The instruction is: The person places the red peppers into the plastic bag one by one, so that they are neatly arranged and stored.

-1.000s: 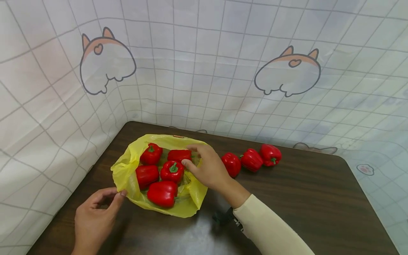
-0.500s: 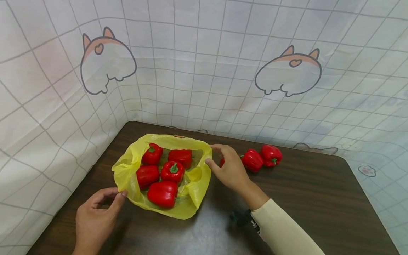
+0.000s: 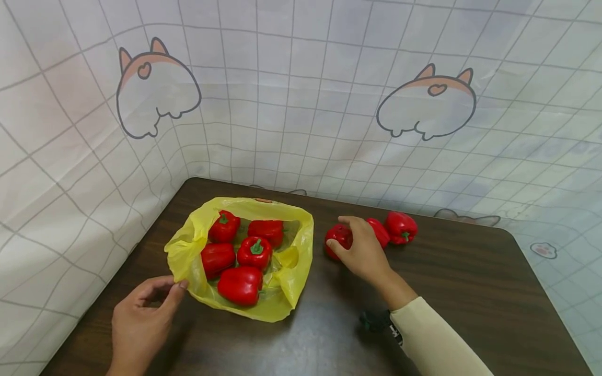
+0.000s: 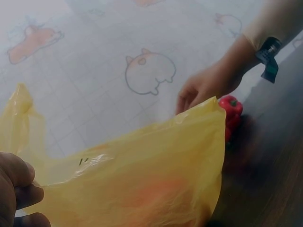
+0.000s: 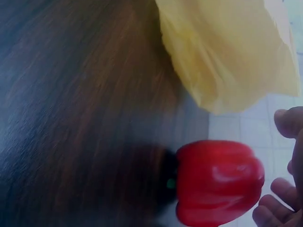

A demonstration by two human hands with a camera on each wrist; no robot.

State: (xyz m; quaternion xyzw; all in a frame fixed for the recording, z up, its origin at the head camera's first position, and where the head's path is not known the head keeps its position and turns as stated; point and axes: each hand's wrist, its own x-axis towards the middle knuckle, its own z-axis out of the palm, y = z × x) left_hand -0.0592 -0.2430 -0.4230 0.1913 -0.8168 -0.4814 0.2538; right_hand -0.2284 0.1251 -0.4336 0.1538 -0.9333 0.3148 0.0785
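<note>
A yellow plastic bag (image 3: 296, 282) lies with its mouth wide, several red bell peppers (image 3: 240, 286) inside it. My left hand (image 3: 141, 318) pinches the bag's left front rim between thumb and finger. To the bag's right, my right hand (image 3: 367, 253) is over the row of loose peppers, thumb and fingers spread around the nearest red pepper (image 3: 337, 239). In the right wrist view a gap shows between the fingers (image 5: 284, 191) and that pepper (image 5: 220, 182). The middle loose pepper (image 3: 379, 233) is partly hidden behind the right hand.
Another red pepper (image 3: 401, 227) sits at the right end of the row. The dark wooden table (image 3: 470, 292) meets a white grid-patterned sheet (image 3: 301, 104) with animal drawings at the back and left.
My right hand has moved right, from over the bag, past its right rim, to the nearest loose pepper. My left hand has stayed at the bag's rim.
</note>
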